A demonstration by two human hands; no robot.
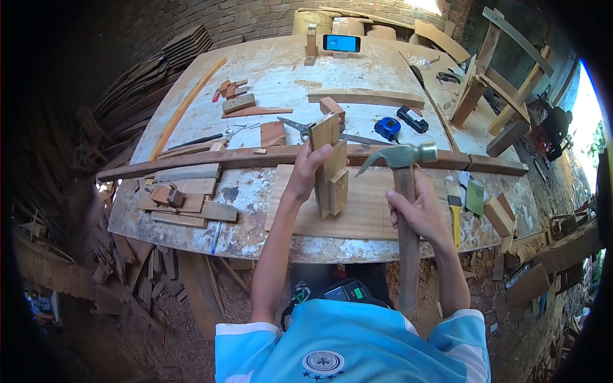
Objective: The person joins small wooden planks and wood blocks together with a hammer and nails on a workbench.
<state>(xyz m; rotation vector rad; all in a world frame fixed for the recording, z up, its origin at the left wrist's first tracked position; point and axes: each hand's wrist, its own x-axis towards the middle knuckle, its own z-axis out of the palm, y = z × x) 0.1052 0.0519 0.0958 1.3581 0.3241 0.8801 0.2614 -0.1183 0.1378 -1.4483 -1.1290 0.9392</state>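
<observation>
Seen from above, a person in a light-blue shirt [364, 341] works with two hands at a paint-spattered counter [249, 199]. The left hand [305, 172] grips an upright piece of joined wood [330, 171], thumb across its near face, the fingers mostly hidden. The piece is over a flat board [373, 214] at the counter's near edge; whether it touches is hard to tell. The right hand [423, 214] is wrapped around the shaft of a claw hammer [404, 182], head upward, its claw pointing toward the joined wood but apart from it. Behind both hands, a long dark beam [239, 158] crosses the counter. Past it lie a blue tape measure [387, 128] and, farther back, a phone [341, 43] with a lit screen. Offcuts [218, 211] are stacked at the left
</observation>
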